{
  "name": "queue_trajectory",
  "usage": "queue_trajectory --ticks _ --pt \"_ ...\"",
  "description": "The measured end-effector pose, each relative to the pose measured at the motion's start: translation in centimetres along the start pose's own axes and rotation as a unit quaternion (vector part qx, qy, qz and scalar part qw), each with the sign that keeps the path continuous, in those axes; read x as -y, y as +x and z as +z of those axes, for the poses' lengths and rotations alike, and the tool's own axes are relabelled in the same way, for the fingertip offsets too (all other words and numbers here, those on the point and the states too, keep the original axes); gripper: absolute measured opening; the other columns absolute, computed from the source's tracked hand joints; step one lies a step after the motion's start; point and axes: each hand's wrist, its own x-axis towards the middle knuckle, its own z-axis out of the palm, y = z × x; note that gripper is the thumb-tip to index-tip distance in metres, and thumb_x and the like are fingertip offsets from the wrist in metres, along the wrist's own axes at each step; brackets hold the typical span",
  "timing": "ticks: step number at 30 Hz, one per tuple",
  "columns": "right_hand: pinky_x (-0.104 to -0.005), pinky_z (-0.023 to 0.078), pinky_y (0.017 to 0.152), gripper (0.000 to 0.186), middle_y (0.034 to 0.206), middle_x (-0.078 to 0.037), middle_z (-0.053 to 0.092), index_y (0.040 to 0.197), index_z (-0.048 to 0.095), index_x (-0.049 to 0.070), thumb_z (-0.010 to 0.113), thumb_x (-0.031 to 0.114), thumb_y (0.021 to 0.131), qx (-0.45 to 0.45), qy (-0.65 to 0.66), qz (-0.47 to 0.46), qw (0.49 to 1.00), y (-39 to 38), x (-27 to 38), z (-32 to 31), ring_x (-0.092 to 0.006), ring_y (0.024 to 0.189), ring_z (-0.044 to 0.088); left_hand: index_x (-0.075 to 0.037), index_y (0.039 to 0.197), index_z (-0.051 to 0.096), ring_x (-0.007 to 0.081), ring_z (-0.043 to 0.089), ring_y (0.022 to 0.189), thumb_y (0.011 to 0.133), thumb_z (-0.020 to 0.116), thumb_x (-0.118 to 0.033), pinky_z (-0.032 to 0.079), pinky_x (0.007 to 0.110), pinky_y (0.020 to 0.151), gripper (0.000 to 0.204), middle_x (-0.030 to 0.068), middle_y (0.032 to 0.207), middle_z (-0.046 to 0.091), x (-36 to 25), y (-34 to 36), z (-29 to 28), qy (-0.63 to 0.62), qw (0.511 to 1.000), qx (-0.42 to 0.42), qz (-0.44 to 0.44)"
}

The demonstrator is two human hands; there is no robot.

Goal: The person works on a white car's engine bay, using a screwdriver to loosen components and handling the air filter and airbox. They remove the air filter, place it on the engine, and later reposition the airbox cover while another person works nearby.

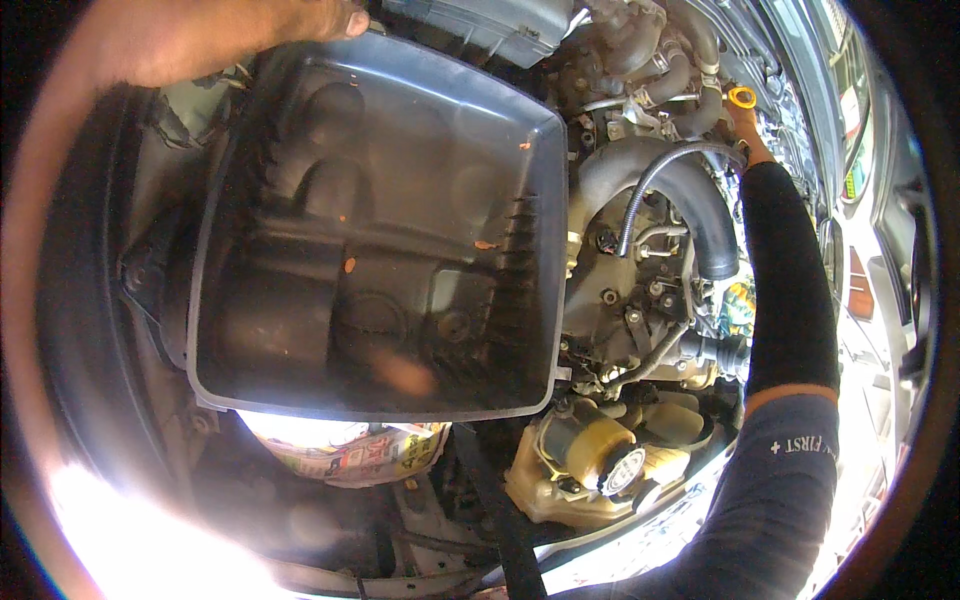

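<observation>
My left hand (pixel 250 38) comes in at the upper left, at the far rim of a large black plastic air filter box (pixel 400 150). One fingertip presses at the rim; the other fingers are out of sight, and the hand appears to grip it. The box's open side faces me, with several dry leaf bits (pixel 350 265) inside. Far to the right, my right hand (pixel 750 132) reaches deep into the engine bay, right at a yellow ring (pixel 741 97). Its fingers are too small and hidden to make out. A dark sleeve covers that forearm.
A thick black intake hose (pixel 712 220) and a thin ribbed tube (pixel 640 190) curve beside the box. Nearer stands a yellowed fluid reservoir (pixel 590 455) with a dark cap. A printed plastic packet (pixel 360 455) lies under the box's near edge. Glare whitens the lower left.
</observation>
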Motion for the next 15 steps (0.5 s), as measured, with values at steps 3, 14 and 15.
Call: queue_trajectory --ticks 3,14,15 --pt "-0.0417 0.055 0.095 0.053 0.121 -0.01 0.077 0.126 0.071 0.011 0.082 0.044 0.085 0.017 -0.033 -0.014 0.999 -0.3 0.3 -0.5 -0.0264 0.112 0.072 0.003 0.163 0.034 0.0369 0.062 0.129 0.107 0.057 -0.056 0.053 0.046 0.103 0.084 0.0236 0.139 0.065 -0.7 0.0 1.6 0.055 0.993 -0.102 0.008" --pt "-0.0424 0.052 0.102 0.046 0.124 -0.013 0.074 0.124 0.07 0.007 0.075 0.04 0.092 0.09 -0.136 -0.018 0.986 -1.6 4.5 -2.1 -0.0287 0.118 0.069 -0.001 0.155 0.052 0.0222 0.059 0.13 0.096 0.082 -0.036 0.046 0.036 0.113 0.075 0.0136 0.141 0.065 7.8 6.4 6.8 -0.25 0.935 -0.187 0.169" --pt "-0.0423 0.053 0.101 0.048 0.124 -0.012 0.074 0.124 0.071 0.008 0.076 0.041 0.09 0.085 -0.134 -0.013 0.987 -2.0 5.1 -2.4 -0.0278 0.117 0.07 -0.001 0.155 0.052 0.0213 0.06 0.126 0.096 0.082 -0.036 0.047 0.036 0.111 0.075 0.0119 0.138 0.066 8.2 6.6 6.9 -0.255 0.938 -0.174 0.156"
